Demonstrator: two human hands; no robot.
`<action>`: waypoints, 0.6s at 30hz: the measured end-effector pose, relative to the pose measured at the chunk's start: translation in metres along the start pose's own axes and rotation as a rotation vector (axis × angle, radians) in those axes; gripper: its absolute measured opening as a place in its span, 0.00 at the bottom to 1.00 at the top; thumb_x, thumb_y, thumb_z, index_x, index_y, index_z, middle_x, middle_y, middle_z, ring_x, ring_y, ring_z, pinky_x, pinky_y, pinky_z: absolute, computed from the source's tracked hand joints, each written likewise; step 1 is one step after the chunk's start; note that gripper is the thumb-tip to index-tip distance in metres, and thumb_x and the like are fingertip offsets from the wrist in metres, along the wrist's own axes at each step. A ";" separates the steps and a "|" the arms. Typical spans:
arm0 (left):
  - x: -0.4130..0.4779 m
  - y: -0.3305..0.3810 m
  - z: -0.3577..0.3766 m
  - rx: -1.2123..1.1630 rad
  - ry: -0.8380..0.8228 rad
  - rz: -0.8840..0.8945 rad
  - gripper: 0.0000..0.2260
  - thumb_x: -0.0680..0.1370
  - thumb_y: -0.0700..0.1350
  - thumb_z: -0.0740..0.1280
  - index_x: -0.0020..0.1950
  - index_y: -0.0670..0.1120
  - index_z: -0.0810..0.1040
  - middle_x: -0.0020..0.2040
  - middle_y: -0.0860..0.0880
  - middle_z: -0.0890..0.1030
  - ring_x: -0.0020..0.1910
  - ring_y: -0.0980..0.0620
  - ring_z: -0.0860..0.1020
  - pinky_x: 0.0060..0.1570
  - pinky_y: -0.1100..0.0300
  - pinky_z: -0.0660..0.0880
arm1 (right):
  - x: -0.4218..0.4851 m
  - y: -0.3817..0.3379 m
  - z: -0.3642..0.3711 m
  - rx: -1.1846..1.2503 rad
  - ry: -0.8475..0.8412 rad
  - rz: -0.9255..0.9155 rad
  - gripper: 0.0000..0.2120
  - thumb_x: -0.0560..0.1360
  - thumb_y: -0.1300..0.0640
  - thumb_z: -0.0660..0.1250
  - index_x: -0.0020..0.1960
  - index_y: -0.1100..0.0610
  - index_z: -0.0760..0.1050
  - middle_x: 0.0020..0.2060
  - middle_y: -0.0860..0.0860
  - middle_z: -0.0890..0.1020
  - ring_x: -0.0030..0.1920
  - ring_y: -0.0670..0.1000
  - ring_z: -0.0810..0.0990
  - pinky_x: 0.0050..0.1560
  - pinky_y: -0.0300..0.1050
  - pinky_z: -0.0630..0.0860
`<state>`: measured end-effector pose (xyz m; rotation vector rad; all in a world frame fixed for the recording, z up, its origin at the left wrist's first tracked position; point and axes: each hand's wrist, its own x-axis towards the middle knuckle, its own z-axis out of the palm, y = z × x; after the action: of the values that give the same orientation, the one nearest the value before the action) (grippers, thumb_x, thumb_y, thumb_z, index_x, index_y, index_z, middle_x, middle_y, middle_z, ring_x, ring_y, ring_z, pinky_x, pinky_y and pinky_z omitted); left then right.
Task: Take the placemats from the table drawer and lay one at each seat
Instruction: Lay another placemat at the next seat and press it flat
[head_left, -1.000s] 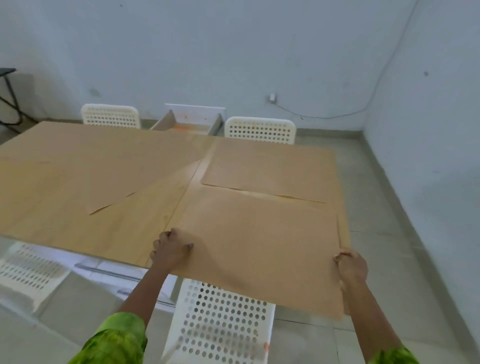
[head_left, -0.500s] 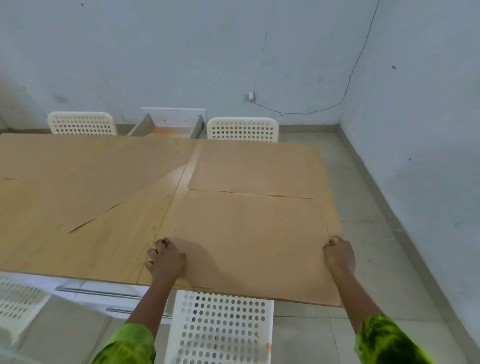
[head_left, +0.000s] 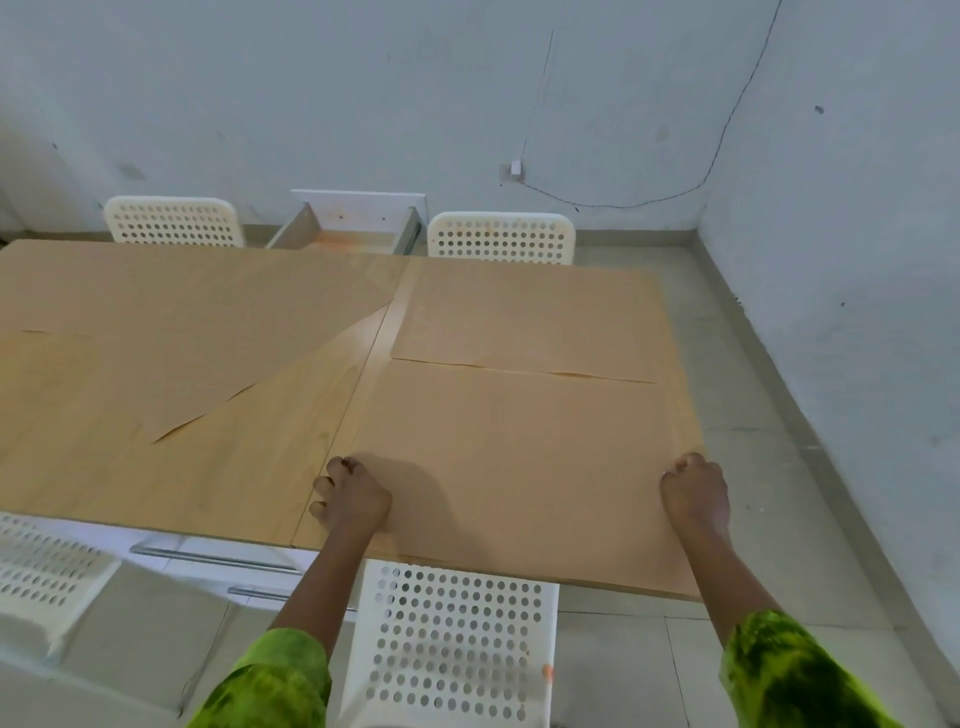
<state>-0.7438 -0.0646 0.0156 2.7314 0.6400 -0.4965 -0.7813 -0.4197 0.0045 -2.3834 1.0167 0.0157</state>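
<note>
A tan placemat (head_left: 519, 467) lies flat on the near right part of the wooden table (head_left: 249, 467), in front of the near white chair (head_left: 452, 639). My left hand (head_left: 353, 499) has curled fingers on its left edge. My right hand (head_left: 696, 493) is clenched on its right edge at the table's corner. A second placemat (head_left: 530, 317) lies beyond it, before the far right chair (head_left: 501, 236). A third placemat (head_left: 156, 338) lies skewed on the far left, and another one's edge shows at the left border (head_left: 31, 379). The drawer (head_left: 353, 234) stands open at the far side.
Two more white perforated chairs stand at the far left (head_left: 174, 221) and the near left (head_left: 41, 566). Closed drawer fronts with metal handles (head_left: 208, 556) run under the near table edge. Walls close in behind and to the right, with tiled floor (head_left: 753, 364) between.
The near right placemat has slid away from me onto the table; it hung well over the near edge before. Both hands moved forward with it.
</note>
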 end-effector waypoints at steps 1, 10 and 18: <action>0.001 -0.001 -0.001 -0.003 0.003 0.027 0.25 0.77 0.41 0.56 0.74 0.41 0.55 0.74 0.44 0.53 0.70 0.40 0.55 0.68 0.46 0.57 | -0.001 -0.001 0.000 -0.003 0.002 0.003 0.14 0.76 0.60 0.57 0.59 0.62 0.72 0.58 0.62 0.71 0.57 0.62 0.72 0.55 0.52 0.71; 0.004 -0.008 0.000 0.092 0.020 0.151 0.25 0.79 0.47 0.58 0.73 0.38 0.57 0.72 0.42 0.57 0.70 0.38 0.56 0.69 0.45 0.57 | -0.004 -0.004 0.000 -0.023 0.027 0.022 0.14 0.77 0.60 0.56 0.60 0.63 0.71 0.60 0.62 0.71 0.61 0.62 0.69 0.58 0.53 0.69; 0.006 0.017 0.000 0.100 0.144 0.206 0.23 0.78 0.46 0.58 0.71 0.41 0.61 0.72 0.43 0.60 0.71 0.41 0.56 0.69 0.47 0.56 | -0.012 -0.020 0.009 -0.092 0.123 -0.076 0.15 0.76 0.60 0.58 0.61 0.62 0.71 0.59 0.61 0.73 0.62 0.61 0.68 0.58 0.52 0.68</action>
<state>-0.7310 -0.0775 0.0165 2.9053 0.3685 -0.2930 -0.7746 -0.3955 0.0087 -2.5315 1.0004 -0.1156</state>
